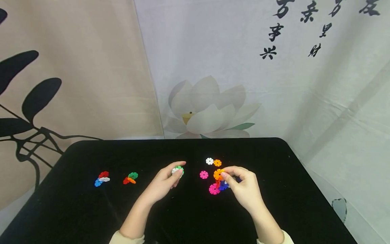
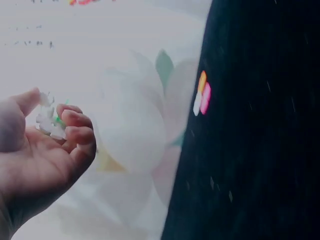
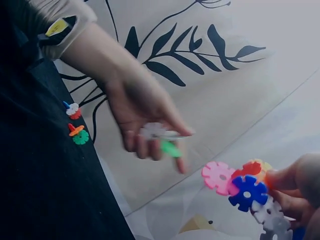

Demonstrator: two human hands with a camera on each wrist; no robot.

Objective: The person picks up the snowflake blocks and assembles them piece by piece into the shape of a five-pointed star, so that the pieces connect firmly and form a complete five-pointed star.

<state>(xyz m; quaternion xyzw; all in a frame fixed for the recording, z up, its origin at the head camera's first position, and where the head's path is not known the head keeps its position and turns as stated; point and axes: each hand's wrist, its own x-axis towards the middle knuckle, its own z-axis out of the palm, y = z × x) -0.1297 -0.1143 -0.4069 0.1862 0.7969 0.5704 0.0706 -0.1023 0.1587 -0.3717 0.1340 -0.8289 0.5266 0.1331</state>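
My left hand [image 1: 163, 182] holds interlocking plastic discs with notched rims between thumb and fingers: a white disc [image 1: 174, 170] and a green disc [image 1: 182, 169]. My right hand [image 1: 245, 189] pinches an orange disc [image 1: 218, 175] with thumb and fingertips. Joined to it in the right wrist view are a pink disc [image 3: 217, 178], a blue disc [image 3: 248, 193], a red piece and pale discs [image 3: 269, 214]. The right fingers partly hide this cluster. Just beyond the right hand lie a loose white disc [image 1: 209, 161], an orange disc [image 1: 217, 163] and a pink disc [image 1: 203, 175].
On the black table [image 1: 76, 210], two joined groups sit to the left: a red, white and blue group [image 1: 104, 179] and a green, red and orange group [image 1: 131, 179]. Behind the table hangs a printed cloth [image 1: 207, 67] with a lotus and characters.
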